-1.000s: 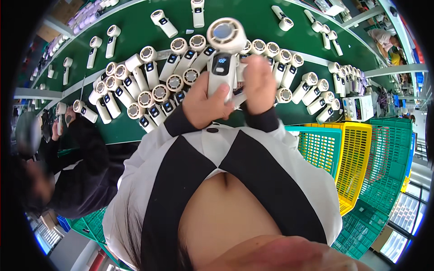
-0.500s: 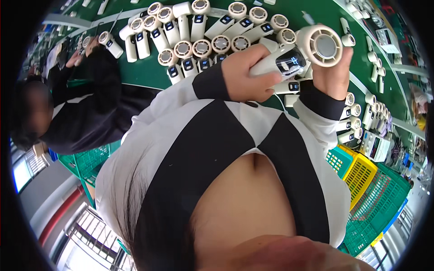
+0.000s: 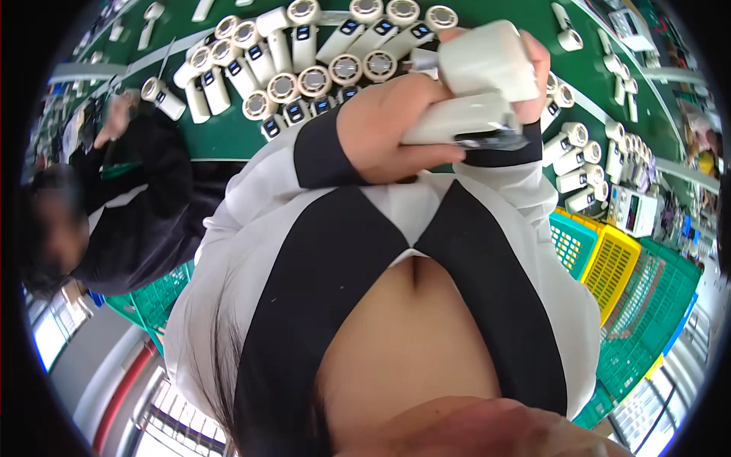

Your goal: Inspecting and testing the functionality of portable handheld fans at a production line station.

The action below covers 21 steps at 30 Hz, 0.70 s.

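Note:
Both my hands hold one cream handheld fan above the green table. My left hand is closed around its handle, the thumb lying along the lower side. Around the fan's round head, my right hand is closed from behind, with part of its fingers hidden by the head. The fan's smooth side faces up, so its grille is out of sight. A dark glossy display panel shows edge-on along the handle's lower side.
Rows of similar fans lie on the green table, many with lit displays. More fans lie at the right, near a white instrument box. Green and yellow crates stand at my right. A co-worker in dark clothing sits at left.
The fan has been turned over in my hands: its grille and lit display faced up before, and now its smooth side does. My hands have shifted slightly left in the view.

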Tool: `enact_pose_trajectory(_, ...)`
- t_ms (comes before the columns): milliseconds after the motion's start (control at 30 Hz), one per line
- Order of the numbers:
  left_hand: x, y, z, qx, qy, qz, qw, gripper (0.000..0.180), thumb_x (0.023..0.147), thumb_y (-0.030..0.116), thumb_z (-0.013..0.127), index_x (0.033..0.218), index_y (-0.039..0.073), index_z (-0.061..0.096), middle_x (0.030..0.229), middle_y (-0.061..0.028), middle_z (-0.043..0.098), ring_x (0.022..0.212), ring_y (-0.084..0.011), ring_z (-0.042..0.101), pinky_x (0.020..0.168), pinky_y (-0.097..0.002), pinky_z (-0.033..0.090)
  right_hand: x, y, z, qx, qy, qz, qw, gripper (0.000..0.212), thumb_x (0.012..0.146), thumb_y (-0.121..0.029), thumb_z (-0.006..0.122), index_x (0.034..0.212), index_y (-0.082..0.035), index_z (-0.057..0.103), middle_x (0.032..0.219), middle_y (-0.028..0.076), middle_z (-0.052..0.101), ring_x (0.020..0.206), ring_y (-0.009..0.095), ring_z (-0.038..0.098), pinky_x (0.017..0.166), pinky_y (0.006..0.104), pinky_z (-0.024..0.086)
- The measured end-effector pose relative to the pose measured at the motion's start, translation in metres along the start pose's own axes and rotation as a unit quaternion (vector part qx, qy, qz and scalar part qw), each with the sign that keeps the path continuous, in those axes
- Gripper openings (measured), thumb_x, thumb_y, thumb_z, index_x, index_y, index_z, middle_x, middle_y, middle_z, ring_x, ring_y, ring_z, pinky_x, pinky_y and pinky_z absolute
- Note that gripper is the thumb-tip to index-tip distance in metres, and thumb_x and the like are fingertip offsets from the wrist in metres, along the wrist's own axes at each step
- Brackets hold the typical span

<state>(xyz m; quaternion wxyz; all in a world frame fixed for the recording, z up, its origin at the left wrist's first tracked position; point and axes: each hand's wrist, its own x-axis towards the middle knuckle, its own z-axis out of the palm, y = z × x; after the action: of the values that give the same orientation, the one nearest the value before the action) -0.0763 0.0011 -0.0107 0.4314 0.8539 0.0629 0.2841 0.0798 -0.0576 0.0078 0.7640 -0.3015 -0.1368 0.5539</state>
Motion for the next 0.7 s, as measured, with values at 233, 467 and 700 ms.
enact_pose_trajectory(233,-0.007,-0.01,0.01,-0.318,-0.061,-0.238,0.916,0.039,0.073,0.014,0.058,0.105,0.002,0.039,0.077,-0.0099,0.052,0.066,-0.0175,0.052,0.053,-0.0247,0.042,0.0,-0.025,-0.018,-0.416,-0.084,-0.229,0.876,0.053,0.084,-0.034,0.047,0.117,0.006,0.038,0.106,0.016,0.049,0.09,0.022,0.049,0.083,0.0264,0.036)
enact_pose_trajectory(467,0.036,0.001,-0.031,-0.632,-0.199,-0.075,0.745,0.056,0.076,0.0,0.048,0.126,0.01,0.028,0.092,-0.0146,0.05,0.071,-0.0196,0.052,0.055,-0.0306,0.045,0.004,-0.027,-0.039,-0.161,-0.096,-0.206,0.961,0.039,0.085,-0.023,0.045,0.111,0.006,0.042,0.099,0.013,0.049,0.086,0.019,0.047,0.078,0.0257,0.036)
enact_pose_trajectory(700,0.012,0.068,-0.104,-0.351,0.203,0.259,0.877,0.039,0.07,0.026,0.059,0.099,0.004,0.045,0.09,-0.0076,0.047,0.067,-0.0129,0.047,0.06,-0.0271,0.039,-0.036,-0.055,-0.041,-0.4,0.063,-0.16,0.9,0.023,0.088,-0.013,0.041,0.095,0.003,0.056,0.062,0.001,0.044,0.049,0.006,0.035,0.045,0.0158,0.027)
